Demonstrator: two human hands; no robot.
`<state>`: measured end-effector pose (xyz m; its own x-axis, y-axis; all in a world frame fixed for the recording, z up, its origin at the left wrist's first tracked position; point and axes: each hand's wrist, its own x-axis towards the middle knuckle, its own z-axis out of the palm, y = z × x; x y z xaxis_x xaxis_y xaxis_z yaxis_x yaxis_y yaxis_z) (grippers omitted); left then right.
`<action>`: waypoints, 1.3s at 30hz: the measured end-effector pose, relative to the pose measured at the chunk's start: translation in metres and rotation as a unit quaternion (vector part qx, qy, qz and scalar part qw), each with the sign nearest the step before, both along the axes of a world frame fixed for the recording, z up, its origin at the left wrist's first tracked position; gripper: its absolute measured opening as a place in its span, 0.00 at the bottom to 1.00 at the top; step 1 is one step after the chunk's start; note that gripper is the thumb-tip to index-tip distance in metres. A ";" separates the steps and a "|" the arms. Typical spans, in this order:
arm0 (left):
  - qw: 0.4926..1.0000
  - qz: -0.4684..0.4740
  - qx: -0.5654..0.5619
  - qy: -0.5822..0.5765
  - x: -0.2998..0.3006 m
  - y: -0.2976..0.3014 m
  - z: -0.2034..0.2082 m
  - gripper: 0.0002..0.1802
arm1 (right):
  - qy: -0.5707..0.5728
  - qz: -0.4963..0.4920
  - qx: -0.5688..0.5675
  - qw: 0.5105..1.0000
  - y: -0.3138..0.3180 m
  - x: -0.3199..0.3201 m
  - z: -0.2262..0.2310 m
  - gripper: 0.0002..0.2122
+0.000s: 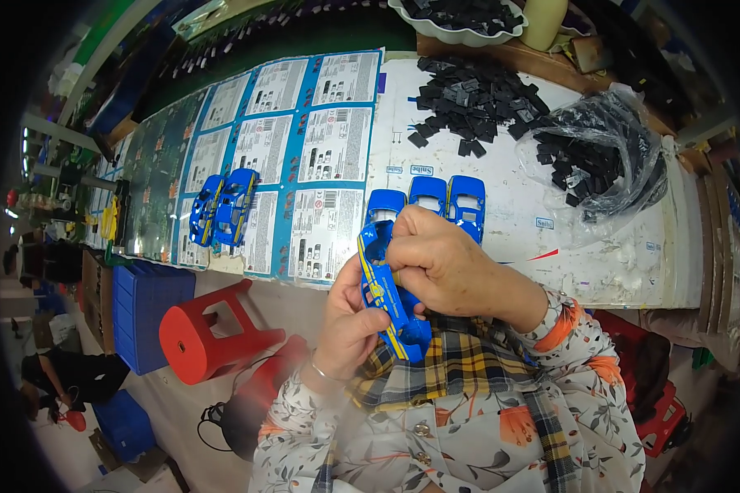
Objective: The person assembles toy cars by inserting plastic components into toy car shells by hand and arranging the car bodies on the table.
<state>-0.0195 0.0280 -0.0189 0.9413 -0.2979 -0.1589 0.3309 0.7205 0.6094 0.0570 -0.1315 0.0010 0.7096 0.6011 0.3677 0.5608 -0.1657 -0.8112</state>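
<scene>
My left hand [349,320] is closed around a blue plastic toy car body [389,306] with yellow stripes along its side. The shell is tilted, held in front of my chest near the table's front edge. Against its upper part, my right hand [444,263] has its fingers curled and pressed together at the shell's openings. Whatever those fingertips pinch is hidden. Just beyond my right hand, more blue car bodies [427,191] stand in a row on the table. To the left, two striped blue car bodies [237,205] lie side by side on printed card sheets.
A heap of small black plastic parts [473,99] lies at the table's back. Beside it, a clear plastic bag [625,156] holds more. A white bowl [460,31] of black pieces stands behind. Printed sheets [333,148] cover the left side. A red stool [191,345] stands left below.
</scene>
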 end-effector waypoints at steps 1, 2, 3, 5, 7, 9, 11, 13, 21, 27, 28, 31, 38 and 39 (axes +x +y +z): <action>1.000 0.016 0.008 0.000 0.000 -0.002 0.002 0.43 | -0.002 -0.011 0.005 1.000 0.001 -0.002 0.000 0.05; 0.999 0.032 0.016 0.001 -0.001 -0.003 0.003 0.44 | -0.003 -0.010 0.006 1.000 0.001 -0.003 0.000 0.05; 0.999 0.033 0.016 0.000 -0.002 -0.003 0.003 0.44 | 0.011 -0.008 -0.002 1.000 0.001 -0.004 -0.001 0.05; 0.998 0.052 0.027 0.008 -0.004 -0.001 0.003 0.47 | 0.024 -0.004 -0.008 1.000 0.001 -0.006 0.001 0.05; 0.998 0.053 0.024 -0.003 -0.003 -0.002 0.007 0.47 | 0.042 -0.051 0.008 0.998 0.000 -0.009 0.002 0.09; 0.998 0.057 0.022 -0.014 -0.002 -0.002 0.012 0.48 | 0.141 -0.063 0.031 0.987 -0.002 -0.015 -0.004 0.09; 0.998 0.034 0.037 -0.025 -0.003 -0.001 0.014 0.48 | 0.238 -0.073 0.055 0.967 -0.004 -0.019 -0.007 0.10; 0.996 0.036 0.081 -0.006 -0.005 -0.001 0.012 0.51 | 0.222 -0.051 0.034 0.973 -0.005 -0.021 -0.006 0.09; 0.990 0.039 0.107 -0.088 -0.008 0.001 -0.002 0.51 | 0.164 0.014 -0.013 0.986 -0.010 -0.015 -0.002 0.07; 0.991 -0.001 0.108 -0.080 -0.005 0.001 0.005 0.48 | 0.200 0.024 0.036 0.979 -0.007 -0.014 0.000 0.07; 0.992 -0.004 0.104 -0.069 -0.003 0.002 0.003 0.47 | 0.202 0.007 0.024 0.979 -0.006 -0.014 -0.004 0.07; 0.991 0.006 0.116 -0.065 0.010 0.009 0.009 0.46 | 0.181 -0.013 0.021 0.983 -0.004 -0.013 -0.015 0.08; 0.855 0.092 0.502 -0.091 0.068 0.088 0.002 0.35 | 0.151 -0.120 0.015 0.981 -0.027 -0.001 -0.016 0.16; 0.806 0.093 0.580 -0.074 0.076 0.101 0.000 0.34 | 0.162 -0.149 0.004 0.976 -0.034 0.002 -0.018 0.14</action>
